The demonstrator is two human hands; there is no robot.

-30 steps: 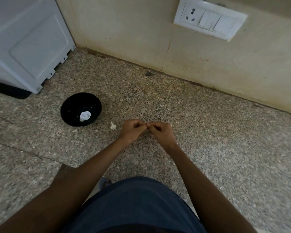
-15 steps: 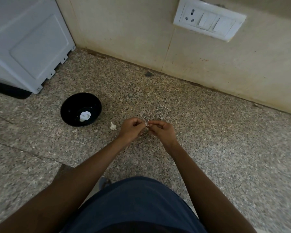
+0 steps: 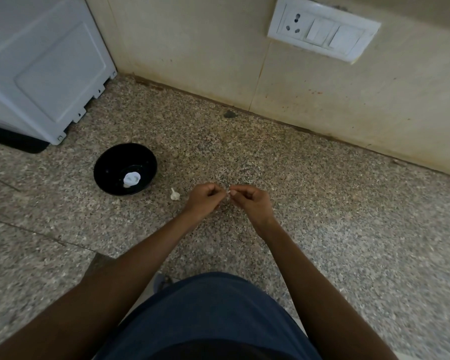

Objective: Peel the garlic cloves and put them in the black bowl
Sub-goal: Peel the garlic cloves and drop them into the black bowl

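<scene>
Speckled granite makes up the counter [image 3: 322, 229], brown and grey flecks running back to a cream tiled wall [image 3: 192, 48]. Over it, the person's 2 hands meet at mid-frame. The left hand [image 3: 204, 201] has its fingers curled in, thumb and forefinger pinching a small pale garlic clove [image 3: 227, 192] at the fingertips. The right hand [image 3: 252, 202] is curled the same way and pinches the same clove from the other side — the 2 sets of fingertips nearly touch. The clove is mostly hidden between them, so how much skin it carries cannot be told.

To the left of the hands sits the black bowl [image 3: 109, 165], standing on the counter well apart from the wall. Inside it, low on its floor, lies 1 whitish round piece [image 3: 132, 179]; whether it is a peeled clove or several is too blurred to say. Between the bowl and the left hand a small white garlic piece with a stem [image 3: 175, 194] rests on the stone — just beside the bowl, not touching it.

At upper left stands a white appliance [image 3: 44, 68] on a dark base. A white switch plate with a socket [image 3: 322, 35] is fixed to the wall at upper right. The person's dark blue clothing [image 3: 213, 315] fills the bottom edge.
</scene>
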